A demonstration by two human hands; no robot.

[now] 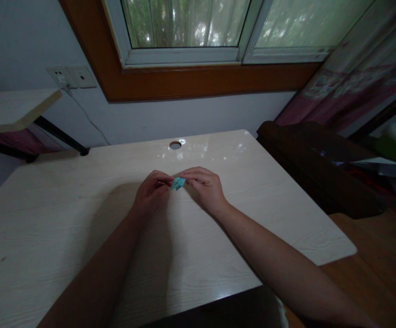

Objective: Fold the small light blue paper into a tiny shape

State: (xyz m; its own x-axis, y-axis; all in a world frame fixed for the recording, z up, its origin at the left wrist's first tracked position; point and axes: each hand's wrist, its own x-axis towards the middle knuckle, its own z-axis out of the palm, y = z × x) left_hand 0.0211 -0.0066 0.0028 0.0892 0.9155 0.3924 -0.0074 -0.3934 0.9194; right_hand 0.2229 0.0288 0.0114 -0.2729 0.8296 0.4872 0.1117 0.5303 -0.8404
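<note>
Between my two hands, a little above the middle of the table, is a small piece of folded teal paper (177, 183). Its left edge is pinched by my left hand (152, 190), whose thumb and fingers are pressed together. On the other side my right hand (205, 186) grips the paper's right edge with thumb and fingertips. Parts of the paper are hidden behind the fingers, and the exact folded shape is too small to make out.
The pale wooden table (252, 237) has a round cable hole (175, 145) near its back edge. A raised shelf (17, 111) on black legs stands at the left. Beyond the table are a wall socket (71, 77), a window (187, 27) and, at the right, dark furniture (307, 159).
</note>
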